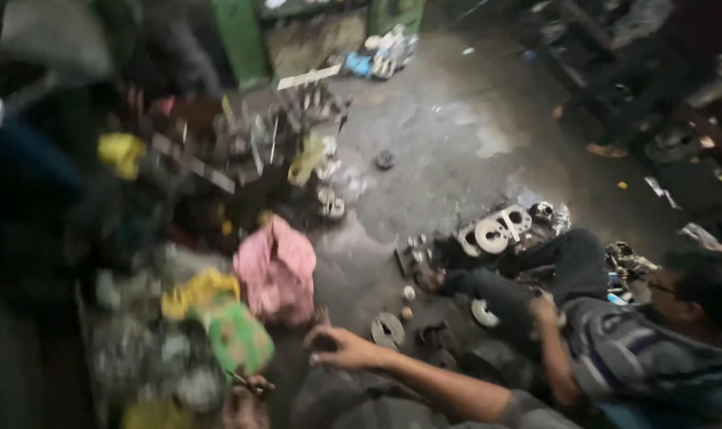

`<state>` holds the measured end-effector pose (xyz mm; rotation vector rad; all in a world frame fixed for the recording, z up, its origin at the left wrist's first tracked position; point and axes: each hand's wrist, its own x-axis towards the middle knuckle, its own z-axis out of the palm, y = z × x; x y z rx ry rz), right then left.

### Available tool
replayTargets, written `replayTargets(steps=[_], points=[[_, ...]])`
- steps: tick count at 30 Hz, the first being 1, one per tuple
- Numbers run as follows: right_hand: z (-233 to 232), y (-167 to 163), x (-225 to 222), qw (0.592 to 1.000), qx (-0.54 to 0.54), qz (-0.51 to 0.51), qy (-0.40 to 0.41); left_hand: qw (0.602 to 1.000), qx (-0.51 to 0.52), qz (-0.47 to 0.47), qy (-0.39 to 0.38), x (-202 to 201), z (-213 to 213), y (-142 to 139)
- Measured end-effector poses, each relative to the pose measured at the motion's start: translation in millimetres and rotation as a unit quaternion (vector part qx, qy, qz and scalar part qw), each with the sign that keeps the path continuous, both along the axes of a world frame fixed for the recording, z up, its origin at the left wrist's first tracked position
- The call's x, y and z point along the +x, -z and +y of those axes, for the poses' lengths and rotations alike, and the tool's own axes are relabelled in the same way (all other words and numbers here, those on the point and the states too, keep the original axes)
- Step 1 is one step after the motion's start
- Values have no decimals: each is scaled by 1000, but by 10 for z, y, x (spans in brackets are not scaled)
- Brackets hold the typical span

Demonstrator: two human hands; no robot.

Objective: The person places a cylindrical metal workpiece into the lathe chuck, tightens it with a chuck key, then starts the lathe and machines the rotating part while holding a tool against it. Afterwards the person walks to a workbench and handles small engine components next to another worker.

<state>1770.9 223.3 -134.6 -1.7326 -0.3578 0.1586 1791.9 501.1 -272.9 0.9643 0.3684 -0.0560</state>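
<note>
Just up and left of my right hand (341, 348) lies the pink rag (277, 270), long axis running away from me. That hand is nearer to it, empty, fingers loosely curled, not touching. Lower left, probably my left hand (246, 396), too blurred to tell its grip; a round metal ring (387, 328) lies beside my right wrist.

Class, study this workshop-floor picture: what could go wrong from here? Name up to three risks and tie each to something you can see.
1. The outstretched hand reaches low over metal discs and loose parts; a finger might get cut or pinched.
2. The stained concrete floor looks wet or oily, so a slip seems possible.
3. A person seated on the floor works close by among parts, and the frame is motion-blurred; a fast turn might bump them.
</note>
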Motion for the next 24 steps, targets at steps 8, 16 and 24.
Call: replayTargets(steps=[8, 16, 24], points=[[-1260, -760, 2066, 977, 125, 103, 135, 931, -72, -170, 315, 3138, -2246, -644], [-3621, -678, 3072, 920, 189, 75, 335, 804, -107, -159, 563, 4476, -5310, -719], [-6852, 47, 3490, 879, 244, 59, 406, 730, 51, -126, 670, 4960, -8809, -694]])
